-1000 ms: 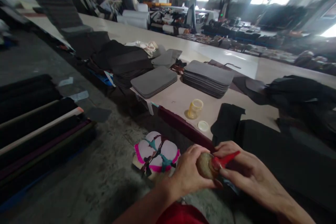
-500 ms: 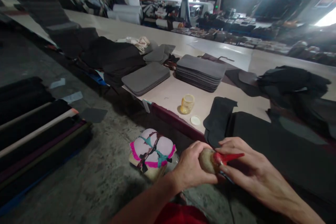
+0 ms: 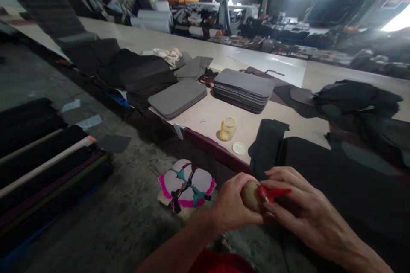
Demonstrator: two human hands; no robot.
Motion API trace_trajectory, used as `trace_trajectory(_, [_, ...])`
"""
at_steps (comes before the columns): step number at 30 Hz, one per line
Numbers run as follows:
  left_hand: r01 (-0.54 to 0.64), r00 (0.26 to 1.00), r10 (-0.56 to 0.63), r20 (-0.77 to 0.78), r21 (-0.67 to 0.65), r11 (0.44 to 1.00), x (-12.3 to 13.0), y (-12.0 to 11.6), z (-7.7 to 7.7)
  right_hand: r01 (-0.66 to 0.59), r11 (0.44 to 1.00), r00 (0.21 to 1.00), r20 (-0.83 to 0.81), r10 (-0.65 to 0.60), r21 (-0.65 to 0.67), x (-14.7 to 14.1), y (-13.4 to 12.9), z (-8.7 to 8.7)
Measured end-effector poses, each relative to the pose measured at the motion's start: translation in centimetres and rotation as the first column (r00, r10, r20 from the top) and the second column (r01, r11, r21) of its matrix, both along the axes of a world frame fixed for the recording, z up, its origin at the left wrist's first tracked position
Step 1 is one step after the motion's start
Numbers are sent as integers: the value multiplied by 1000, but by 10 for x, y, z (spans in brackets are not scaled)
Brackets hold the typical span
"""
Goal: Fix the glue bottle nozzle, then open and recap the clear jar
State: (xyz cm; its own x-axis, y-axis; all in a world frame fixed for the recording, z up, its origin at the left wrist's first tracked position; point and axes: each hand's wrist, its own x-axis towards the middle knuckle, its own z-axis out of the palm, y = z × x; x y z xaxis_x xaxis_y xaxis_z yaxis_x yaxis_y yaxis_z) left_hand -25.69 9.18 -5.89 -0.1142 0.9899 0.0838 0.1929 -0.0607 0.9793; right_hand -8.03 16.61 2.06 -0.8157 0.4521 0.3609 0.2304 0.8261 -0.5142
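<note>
My left hand (image 3: 235, 200) is wrapped round a dull yellowish bottle (image 3: 250, 196), which looks like a glue bottle. A red spout cap (image 3: 267, 194) sits at its neck, its pointed tip aimed to the right. My right hand (image 3: 301, 207) is closed on the red cap, thumb below and fingers above and behind it. The bottle's lower part is hidden in my left palm. Beyond my hands, on the table edge, stand an open glass jar (image 3: 228, 129) with yellow residue and a round pale lid (image 3: 238, 148).
Stacks of grey panels (image 3: 243, 82) and dark cut pieces (image 3: 269, 140) lie on the long table (image 3: 205, 115). Below its edge is a stool with a padded, pink-trimmed seat (image 3: 187, 183). Fabric rolls (image 3: 48, 170) lie on the floor at left.
The red cap has turned and shifted slightly left at the bottle's neck, with my right hand's fingers moving along with it. My left hand keeps its hold on the bottle.
</note>
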Motion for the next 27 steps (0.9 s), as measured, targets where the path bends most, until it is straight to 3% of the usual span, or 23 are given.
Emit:
trace_trajectory(5, [-7, 995, 10, 104, -25, 1000, -9, 4, 17, 37, 999, 999, -37, -38, -25, -10, 5, 12])
trace_trajectory(10, [23, 967, -22, 255, -1, 1000, -20, 9, 34, -7, 998, 997, -75, 2, -68, -24, 12, 39])
trace_trajectory(16, [112, 914, -147, 377, 114, 987, -34, 11, 51, 7, 999, 991, -135, -2, 38, -35, 16, 65])
trace_trajectory(19, [62, 882, -124, 455, 148, 987, -37, 13, 55, 52, 997, 987, -152, -41, 64, -38, 18, 73])
trace_trajectory(22, [-15, 794, -74, 604, 141, 990, -33, 14, 50, 90, 993, 979, -192, -75, 71, -44, 18, 79])
trace_trajectory(27, [-138, 561, 34, 827, 53, 989, -20, 11, 38, 98, 994, 968, -238, -84, 51, -57, 13, 87])
